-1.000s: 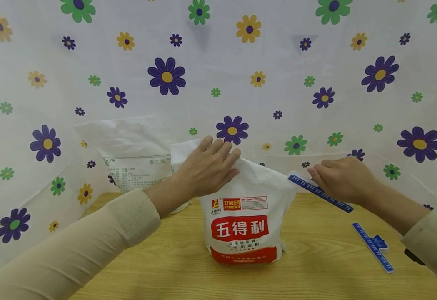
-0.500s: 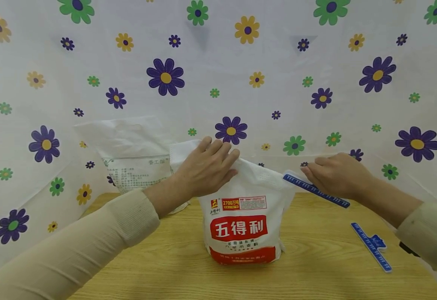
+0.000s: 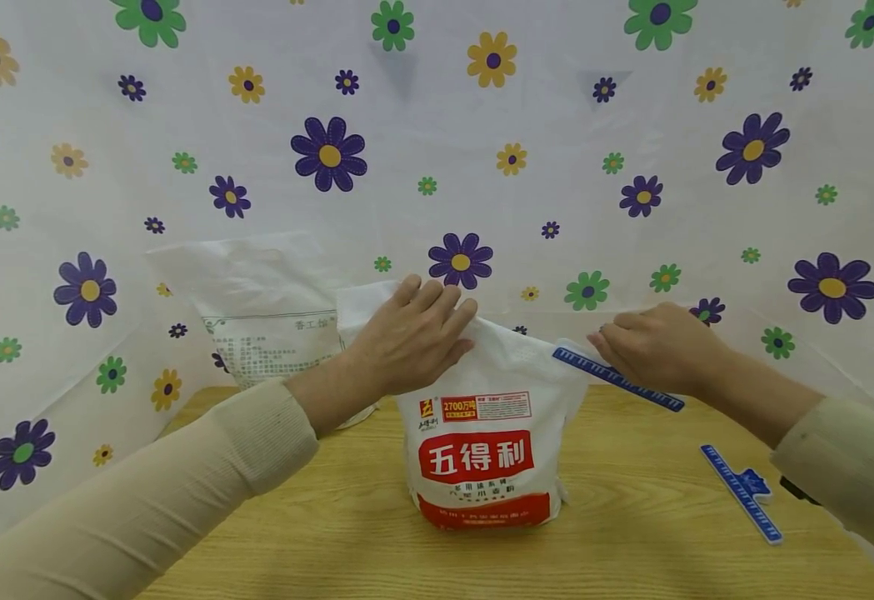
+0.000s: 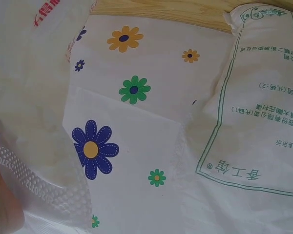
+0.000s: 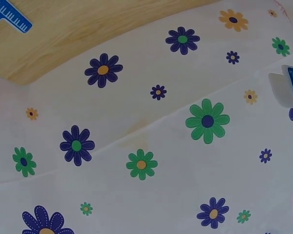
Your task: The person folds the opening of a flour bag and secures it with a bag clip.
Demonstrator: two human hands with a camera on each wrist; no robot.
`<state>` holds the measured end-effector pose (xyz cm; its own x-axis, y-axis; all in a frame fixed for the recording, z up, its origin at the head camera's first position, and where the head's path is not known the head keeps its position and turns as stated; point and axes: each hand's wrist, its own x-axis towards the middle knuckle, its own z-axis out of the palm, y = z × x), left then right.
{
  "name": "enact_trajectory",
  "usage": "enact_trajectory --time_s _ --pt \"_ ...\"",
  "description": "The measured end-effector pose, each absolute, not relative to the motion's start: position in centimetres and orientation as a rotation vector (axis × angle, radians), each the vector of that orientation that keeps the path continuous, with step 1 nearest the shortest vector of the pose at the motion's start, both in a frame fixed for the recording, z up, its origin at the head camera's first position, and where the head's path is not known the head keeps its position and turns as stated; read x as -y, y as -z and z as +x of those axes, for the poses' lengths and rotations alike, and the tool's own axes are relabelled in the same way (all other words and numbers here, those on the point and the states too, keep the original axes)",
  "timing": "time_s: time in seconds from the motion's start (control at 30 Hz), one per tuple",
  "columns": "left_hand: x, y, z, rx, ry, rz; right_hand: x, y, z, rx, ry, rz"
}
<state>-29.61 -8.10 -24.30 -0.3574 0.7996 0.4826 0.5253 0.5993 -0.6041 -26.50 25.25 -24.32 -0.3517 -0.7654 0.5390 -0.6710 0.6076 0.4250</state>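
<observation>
Flowers (image 3: 329, 156) dot the sheet (image 3: 414, 108) behind. My left grip (image 3: 410, 343) holds a white bag's (image 3: 491, 423) top (red label (image 3: 477, 456), white words); my right grip (image 3: 654, 346) holds a blue clip (image 3: 619, 380).

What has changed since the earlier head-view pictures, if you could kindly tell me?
The right hand has moved leftward with its blue clip, toward the red-labelled bag. The left hand stays gripping that bag's top; the second clip and green-printed bag stayed put.
</observation>
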Motion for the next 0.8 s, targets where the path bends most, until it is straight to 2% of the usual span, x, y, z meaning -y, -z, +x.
enact_trajectory --time_s 0.8 --pt "8.2 24.6 -29.7 2.05 -0.431 -1.041 -22.7 23.9 -27.0 2.09 0.198 1.128"
